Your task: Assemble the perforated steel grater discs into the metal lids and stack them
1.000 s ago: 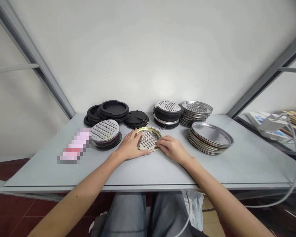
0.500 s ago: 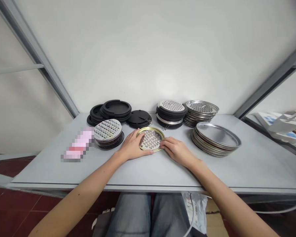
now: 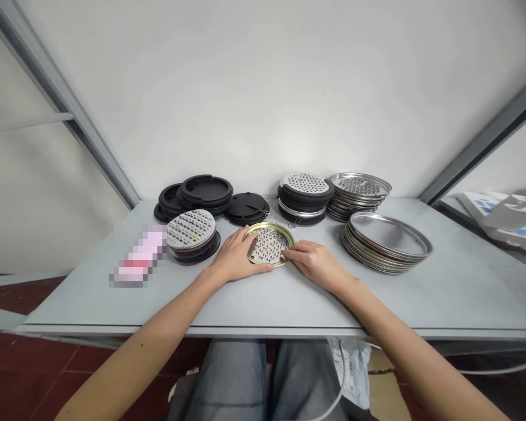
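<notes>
A grey table (image 3: 263, 307) spans the frame; just below centre, the left hand (image 3: 236, 258) grips, fingers spread, and the right hand (image 3: 316, 262) touches, fingertips gathered (pinching what, I cannot tell), a gold-rimmed metal lid (image 3: 274, 225), grater disc (image 3: 269, 245) inside.

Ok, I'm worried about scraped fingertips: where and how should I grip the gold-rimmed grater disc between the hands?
Probably by the gold rim, from the left, gripping around the outer edge; the left hand spans that side. The gold-rimmed grater disc seems to lie flat on the table, its rim apparently raised, while its perforated middle looks rough to touch.
</notes>
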`<state>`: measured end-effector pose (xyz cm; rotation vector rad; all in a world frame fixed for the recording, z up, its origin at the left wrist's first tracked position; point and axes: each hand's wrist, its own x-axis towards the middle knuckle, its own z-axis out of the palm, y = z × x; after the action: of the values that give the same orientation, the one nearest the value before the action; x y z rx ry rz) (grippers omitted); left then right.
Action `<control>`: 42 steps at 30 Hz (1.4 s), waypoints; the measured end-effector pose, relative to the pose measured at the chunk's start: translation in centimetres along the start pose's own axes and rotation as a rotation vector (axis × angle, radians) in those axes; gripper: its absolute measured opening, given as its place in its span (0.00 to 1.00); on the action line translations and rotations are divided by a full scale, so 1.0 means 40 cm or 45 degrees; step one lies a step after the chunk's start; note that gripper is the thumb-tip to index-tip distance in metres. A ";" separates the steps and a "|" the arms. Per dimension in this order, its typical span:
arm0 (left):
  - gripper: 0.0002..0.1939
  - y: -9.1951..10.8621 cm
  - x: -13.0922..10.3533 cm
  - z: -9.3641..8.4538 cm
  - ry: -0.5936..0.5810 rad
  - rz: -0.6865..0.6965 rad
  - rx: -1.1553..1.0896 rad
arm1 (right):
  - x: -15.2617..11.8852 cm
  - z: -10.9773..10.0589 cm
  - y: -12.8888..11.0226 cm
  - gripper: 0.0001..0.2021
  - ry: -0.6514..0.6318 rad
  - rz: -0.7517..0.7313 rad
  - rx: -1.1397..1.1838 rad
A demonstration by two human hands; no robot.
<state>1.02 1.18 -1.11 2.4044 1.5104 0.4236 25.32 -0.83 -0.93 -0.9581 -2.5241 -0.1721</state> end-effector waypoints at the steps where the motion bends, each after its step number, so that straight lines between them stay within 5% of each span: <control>1: 0.52 0.000 0.000 0.000 0.001 0.000 -0.004 | 0.001 -0.003 -0.002 0.11 -0.003 0.000 -0.007; 17: 0.61 0.011 -0.003 -0.007 -0.037 -0.024 0.024 | -0.004 0.012 -0.001 0.11 -0.054 -0.106 -0.051; 42: 0.62 0.031 -0.006 -0.007 -0.013 -0.022 0.165 | -0.016 0.020 -0.002 0.12 -0.074 -0.114 -0.149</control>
<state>1.82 0.47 -0.40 2.4842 1.5992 0.3183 25.42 -1.07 -1.92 -0.9060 -2.6369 -0.3270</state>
